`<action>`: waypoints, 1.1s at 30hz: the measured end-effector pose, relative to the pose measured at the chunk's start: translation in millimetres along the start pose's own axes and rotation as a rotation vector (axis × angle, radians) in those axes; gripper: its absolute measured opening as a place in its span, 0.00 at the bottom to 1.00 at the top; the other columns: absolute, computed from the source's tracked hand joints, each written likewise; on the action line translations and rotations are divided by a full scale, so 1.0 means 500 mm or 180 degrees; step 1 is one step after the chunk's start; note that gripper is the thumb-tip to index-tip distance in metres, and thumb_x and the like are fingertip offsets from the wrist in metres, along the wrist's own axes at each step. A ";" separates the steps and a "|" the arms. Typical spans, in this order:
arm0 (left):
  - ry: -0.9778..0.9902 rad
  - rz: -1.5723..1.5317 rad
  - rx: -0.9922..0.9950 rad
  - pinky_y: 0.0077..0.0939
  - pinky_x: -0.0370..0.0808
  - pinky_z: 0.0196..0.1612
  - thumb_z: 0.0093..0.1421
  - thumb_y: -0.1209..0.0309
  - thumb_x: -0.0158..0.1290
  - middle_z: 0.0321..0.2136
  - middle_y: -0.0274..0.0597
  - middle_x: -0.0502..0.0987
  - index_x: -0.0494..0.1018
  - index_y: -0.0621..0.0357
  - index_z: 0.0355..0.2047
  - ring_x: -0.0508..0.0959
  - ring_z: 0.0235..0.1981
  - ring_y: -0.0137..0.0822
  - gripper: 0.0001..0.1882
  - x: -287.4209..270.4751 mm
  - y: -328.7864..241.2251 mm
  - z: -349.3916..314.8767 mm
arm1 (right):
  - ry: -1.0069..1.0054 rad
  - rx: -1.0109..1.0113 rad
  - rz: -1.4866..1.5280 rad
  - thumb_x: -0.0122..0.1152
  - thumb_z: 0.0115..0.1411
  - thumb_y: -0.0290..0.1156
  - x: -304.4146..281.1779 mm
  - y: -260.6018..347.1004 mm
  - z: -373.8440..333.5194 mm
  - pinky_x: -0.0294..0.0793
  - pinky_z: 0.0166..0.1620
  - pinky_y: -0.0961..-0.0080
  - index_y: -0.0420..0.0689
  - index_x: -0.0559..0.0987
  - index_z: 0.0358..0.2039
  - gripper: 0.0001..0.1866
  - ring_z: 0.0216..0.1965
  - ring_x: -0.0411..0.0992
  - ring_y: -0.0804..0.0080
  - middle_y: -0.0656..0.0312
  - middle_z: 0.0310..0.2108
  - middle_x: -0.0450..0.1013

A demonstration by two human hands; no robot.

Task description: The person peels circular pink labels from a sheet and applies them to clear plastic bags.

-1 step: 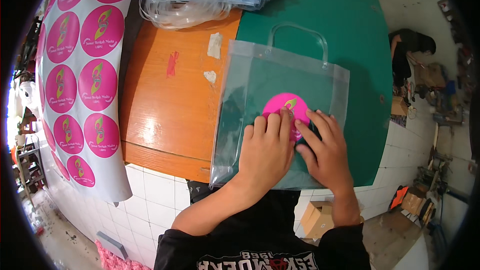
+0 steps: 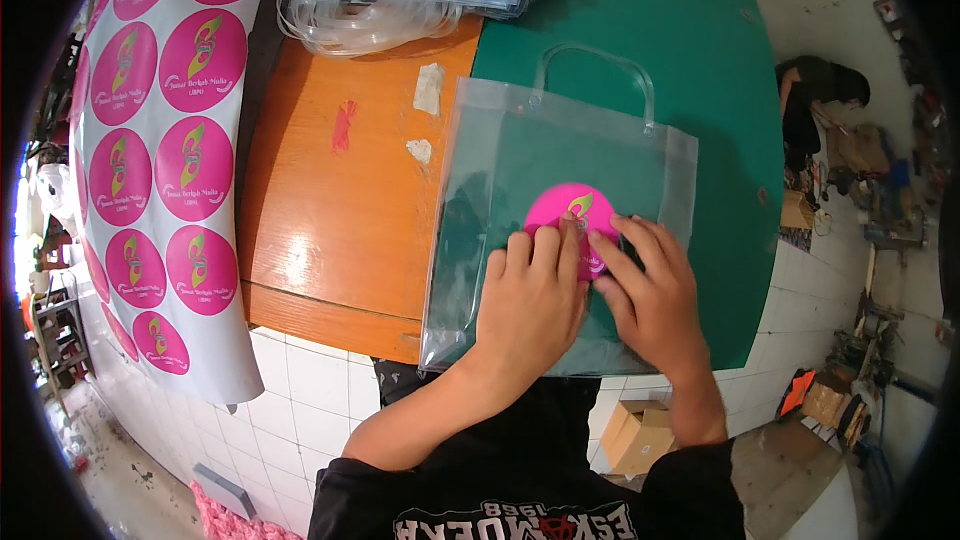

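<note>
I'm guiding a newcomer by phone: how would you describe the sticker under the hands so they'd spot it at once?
Find the green tabletop, then the clear handled bag on it. The round pink sticker lies on the bag, partly under the left hand and right hand. Unlike its lookalikes on the white sheet at left, it sits alone.
</note>
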State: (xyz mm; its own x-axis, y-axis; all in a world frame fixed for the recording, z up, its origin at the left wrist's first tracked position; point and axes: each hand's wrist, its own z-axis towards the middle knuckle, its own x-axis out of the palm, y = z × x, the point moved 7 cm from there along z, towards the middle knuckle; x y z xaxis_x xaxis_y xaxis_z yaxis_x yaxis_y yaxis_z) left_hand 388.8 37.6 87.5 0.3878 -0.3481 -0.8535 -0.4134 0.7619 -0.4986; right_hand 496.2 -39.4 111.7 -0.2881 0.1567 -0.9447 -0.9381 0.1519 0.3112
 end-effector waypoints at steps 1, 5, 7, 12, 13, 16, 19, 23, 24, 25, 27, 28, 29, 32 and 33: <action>-0.0004 0.0022 -0.0032 0.40 0.69 0.43 0.60 0.62 0.61 0.45 0.49 0.72 0.67 0.70 0.65 0.72 0.43 0.46 0.37 -0.002 0.007 -0.008 | -0.0117 -0.0188 -0.0009 0.67 0.60 0.31 -0.001 0.006 0.026 0.72 0.59 0.54 0.47 0.82 0.56 0.22 0.56 0.72 0.52 0.56 0.55 0.75; -0.0067 -0.0157 0.0023 0.39 0.68 0.44 0.61 0.61 0.62 0.45 0.49 0.71 0.67 0.70 0.65 0.71 0.44 0.46 0.36 0.000 0.015 -0.010 | -0.0449 -0.0591 0.0044 0.69 0.56 0.26 0.009 -0.013 0.094 0.76 0.44 0.61 0.45 0.85 0.46 0.15 0.42 0.75 0.58 0.62 0.41 0.77; -0.0117 -0.0279 0.0017 0.39 0.68 0.44 0.61 0.61 0.62 0.45 0.49 0.71 0.68 0.69 0.65 0.71 0.43 0.46 0.36 0.001 0.020 -0.014 | -0.0690 -0.0878 0.0035 0.69 0.53 0.23 0.013 -0.008 0.107 0.75 0.38 0.63 0.44 0.84 0.40 0.12 0.36 0.75 0.61 0.64 0.36 0.76; -0.0168 -0.0302 0.0075 0.38 0.67 0.43 0.61 0.60 0.62 0.45 0.47 0.71 0.69 0.69 0.65 0.70 0.43 0.45 0.36 0.004 0.026 -0.021 | -0.0671 -0.1063 -0.0005 0.69 0.49 0.21 0.028 0.008 0.126 0.74 0.37 0.63 0.43 0.82 0.38 0.13 0.35 0.75 0.60 0.62 0.36 0.76; -0.0160 -0.0281 0.0065 0.37 0.66 0.43 0.61 0.60 0.62 0.45 0.46 0.71 0.69 0.68 0.65 0.70 0.43 0.44 0.36 0.003 0.026 -0.022 | -0.0720 -0.1097 -0.0042 0.68 0.49 0.21 0.027 0.011 0.128 0.74 0.37 0.63 0.43 0.82 0.38 0.14 0.35 0.75 0.60 0.61 0.35 0.76; -0.0159 -0.0296 0.0034 0.37 0.66 0.43 0.60 0.60 0.62 0.44 0.46 0.71 0.69 0.69 0.65 0.70 0.43 0.44 0.37 0.006 0.029 -0.023 | -0.0731 -0.1109 -0.0132 0.68 0.47 0.22 0.035 0.012 0.126 0.73 0.37 0.63 0.43 0.82 0.38 0.15 0.34 0.74 0.59 0.61 0.35 0.75; -0.0197 -0.0264 0.0066 0.36 0.66 0.42 0.59 0.60 0.63 0.43 0.45 0.70 0.69 0.69 0.65 0.70 0.43 0.43 0.37 0.004 0.028 -0.022 | -0.0743 -0.1101 -0.0118 0.67 0.47 0.22 0.038 0.013 0.128 0.73 0.37 0.64 0.43 0.82 0.39 0.15 0.34 0.74 0.59 0.61 0.35 0.75; -0.0259 -0.0339 0.0068 0.36 0.66 0.42 0.58 0.60 0.63 0.42 0.45 0.70 0.69 0.69 0.65 0.70 0.43 0.43 0.38 0.006 0.027 -0.022 | -0.0741 -0.1093 -0.0136 0.67 0.47 0.22 0.038 0.014 0.130 0.73 0.37 0.63 0.43 0.82 0.39 0.16 0.34 0.74 0.60 0.61 0.35 0.75; -0.0258 -0.0299 0.0061 0.36 0.66 0.42 0.58 0.61 0.64 0.43 0.45 0.70 0.69 0.69 0.65 0.70 0.42 0.43 0.38 0.006 0.027 -0.022 | -0.0765 -0.1080 -0.0152 0.67 0.47 0.22 0.037 0.015 0.130 0.73 0.37 0.63 0.43 0.82 0.39 0.16 0.34 0.74 0.59 0.61 0.35 0.75; -0.0257 -0.0253 0.0055 0.35 0.66 0.42 0.58 0.61 0.64 0.43 0.45 0.70 0.69 0.69 0.65 0.70 0.42 0.43 0.38 0.005 0.026 -0.022 | -0.0794 -0.1070 -0.0165 0.67 0.47 0.21 0.036 0.017 0.130 0.73 0.37 0.63 0.44 0.83 0.39 0.16 0.34 0.73 0.59 0.61 0.35 0.75; -0.0277 -0.0221 0.0066 0.35 0.66 0.42 0.58 0.61 0.63 0.43 0.45 0.70 0.69 0.69 0.65 0.70 0.42 0.43 0.38 0.003 0.025 -0.022 | -0.0832 -0.1034 -0.0134 0.67 0.47 0.20 0.038 0.014 0.129 0.73 0.37 0.63 0.44 0.83 0.39 0.16 0.34 0.73 0.59 0.60 0.34 0.75; -0.0300 -0.0203 0.0089 0.36 0.66 0.42 0.58 0.61 0.63 0.43 0.45 0.70 0.69 0.69 0.64 0.69 0.42 0.43 0.37 0.002 0.025 -0.022 | -0.0868 -0.0992 -0.0121 0.67 0.46 0.20 0.038 0.012 0.129 0.73 0.37 0.63 0.44 0.83 0.39 0.16 0.34 0.73 0.59 0.60 0.34 0.75; -0.0298 -0.0191 0.0101 0.36 0.66 0.42 0.58 0.61 0.63 0.43 0.45 0.70 0.69 0.69 0.64 0.69 0.42 0.43 0.37 0.001 0.024 -0.022 | -0.0885 -0.0986 -0.0118 0.67 0.46 0.20 0.038 0.012 0.129 0.73 0.37 0.63 0.44 0.83 0.39 0.16 0.34 0.73 0.59 0.60 0.34 0.75; -0.0271 -0.0170 0.0091 0.36 0.66 0.42 0.59 0.60 0.63 0.43 0.45 0.70 0.69 0.69 0.64 0.69 0.42 0.43 0.37 0.004 0.024 -0.022 | -0.0894 -0.0958 0.0013 0.67 0.47 0.19 0.036 0.004 0.128 0.74 0.37 0.62 0.44 0.83 0.39 0.16 0.34 0.74 0.58 0.60 0.33 0.75; -0.0259 -0.0187 0.0096 0.36 0.65 0.42 0.59 0.60 0.62 0.43 0.45 0.70 0.69 0.69 0.64 0.70 0.42 0.43 0.37 0.006 0.025 -0.023 | -0.0883 -0.0896 0.0160 0.67 0.48 0.19 0.034 -0.001 0.126 0.74 0.37 0.62 0.44 0.83 0.39 0.16 0.34 0.74 0.58 0.60 0.34 0.75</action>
State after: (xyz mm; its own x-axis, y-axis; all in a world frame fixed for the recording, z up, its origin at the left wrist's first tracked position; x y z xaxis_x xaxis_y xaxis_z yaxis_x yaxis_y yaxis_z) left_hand 375.1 40.1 77.0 0.4769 -0.3481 -0.8071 -0.3634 0.7581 -0.5416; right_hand 504.0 24.7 101.9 -0.3083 0.4206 -0.8533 -0.9513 -0.1301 0.2795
